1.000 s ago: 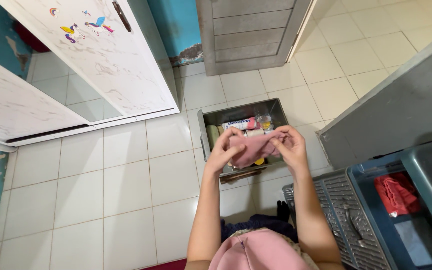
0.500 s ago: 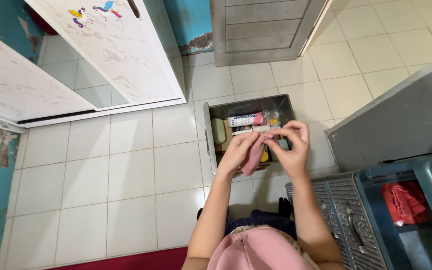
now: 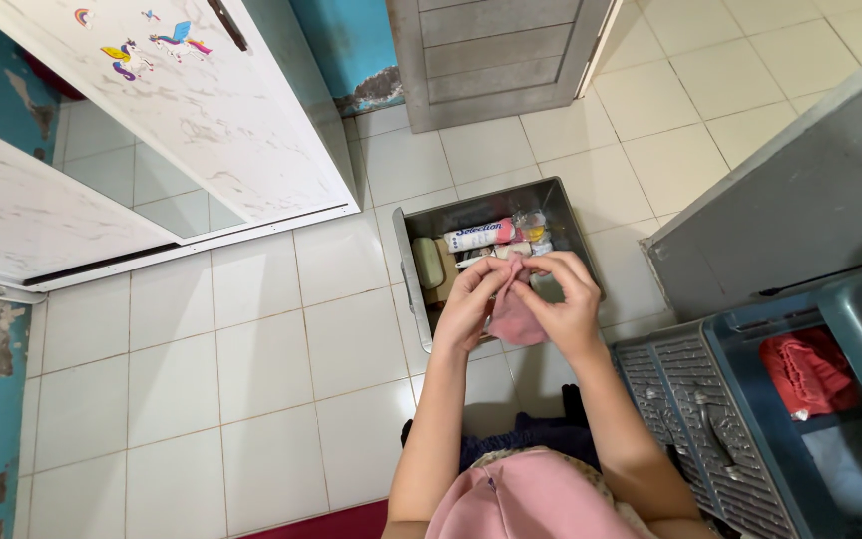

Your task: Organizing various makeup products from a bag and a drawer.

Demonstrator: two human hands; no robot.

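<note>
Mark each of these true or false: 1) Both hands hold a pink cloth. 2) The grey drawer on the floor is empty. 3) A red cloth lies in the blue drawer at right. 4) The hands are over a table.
1) True: left hand and right hand pinch the pink cloth.
2) False: the grey drawer holds a tube and other small items.
3) True: the red cloth lies in the blue drawer.
4) False: they are over the grey drawer on the tiled floor.

Left hand [image 3: 471,299] and right hand [image 3: 563,299] meet, fingers pinched together, forearms extended.
</note>
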